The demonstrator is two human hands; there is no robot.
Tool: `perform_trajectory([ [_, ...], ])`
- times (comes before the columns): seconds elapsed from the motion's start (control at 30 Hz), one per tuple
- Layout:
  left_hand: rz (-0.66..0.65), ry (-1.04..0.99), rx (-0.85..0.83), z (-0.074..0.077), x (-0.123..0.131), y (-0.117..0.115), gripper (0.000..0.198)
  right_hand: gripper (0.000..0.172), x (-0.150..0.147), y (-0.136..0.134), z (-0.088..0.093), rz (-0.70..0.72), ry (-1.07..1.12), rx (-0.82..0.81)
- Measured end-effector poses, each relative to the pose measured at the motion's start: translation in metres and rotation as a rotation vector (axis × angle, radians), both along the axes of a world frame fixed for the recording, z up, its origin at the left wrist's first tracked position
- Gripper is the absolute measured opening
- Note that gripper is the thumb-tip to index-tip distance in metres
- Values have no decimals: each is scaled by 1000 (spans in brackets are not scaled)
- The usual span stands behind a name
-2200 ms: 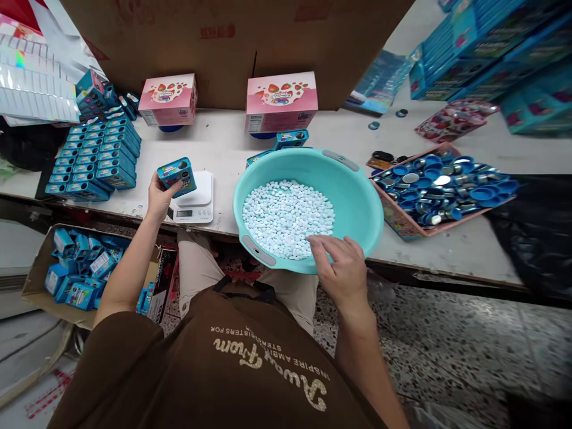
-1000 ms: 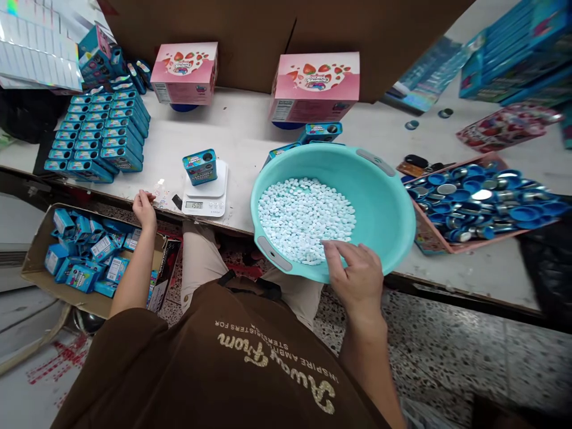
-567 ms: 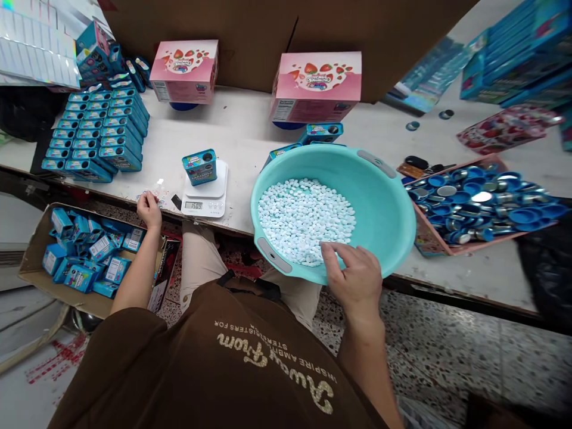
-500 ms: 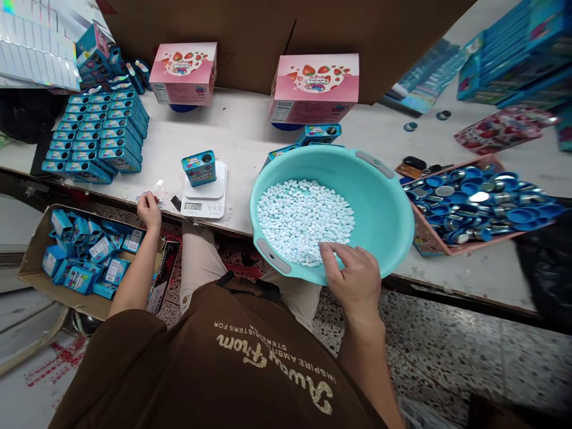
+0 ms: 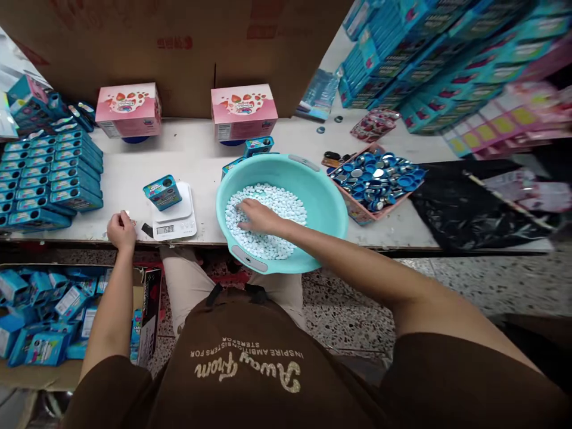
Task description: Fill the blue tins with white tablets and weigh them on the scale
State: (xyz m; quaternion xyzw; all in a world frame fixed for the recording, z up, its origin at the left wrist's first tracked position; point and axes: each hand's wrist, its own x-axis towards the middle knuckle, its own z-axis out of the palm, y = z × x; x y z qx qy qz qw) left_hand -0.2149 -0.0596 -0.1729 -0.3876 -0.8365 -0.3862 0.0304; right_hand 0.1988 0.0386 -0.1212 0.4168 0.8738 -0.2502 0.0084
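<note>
A teal basin sits at the table's front edge with a heap of small white tablets in it. My right hand lies in the left part of the heap, fingers curled down into the tablets. An open blue tin stands on a small white scale left of the basin. My left hand rests at the table edge left of the scale. It is closed in a loose fist beside a few tiny bits, and what it holds is hidden.
Rows of blue tins fill the table's left end. Two pink boxes stand at the back. A pink tray of blue lids is right of the basin, then a black bag. A carton of blue tins sits on the floor.
My right hand has gone from the basin's near rim into the left part of the tablet heap. My left hand stays at the table edge. The view has swung right.
</note>
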Motion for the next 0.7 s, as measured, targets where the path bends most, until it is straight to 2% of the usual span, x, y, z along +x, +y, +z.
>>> perform_trajectory([
  [0.1,6,0,9,0,3,-2,32,38,-4,2,-10,9,63,-30],
  [0.3,12,-23,36,-5,5,-5,34,19,16,3,-18,-48,184,-28],
  [0.57,13,-88,122,-12,8,-9,33,22,28,-1,-10,-294,235,-118],
  [0.7,31,-63,51,-9,10,-10,33,22,29,-4,-5,-450,259,-209],
])
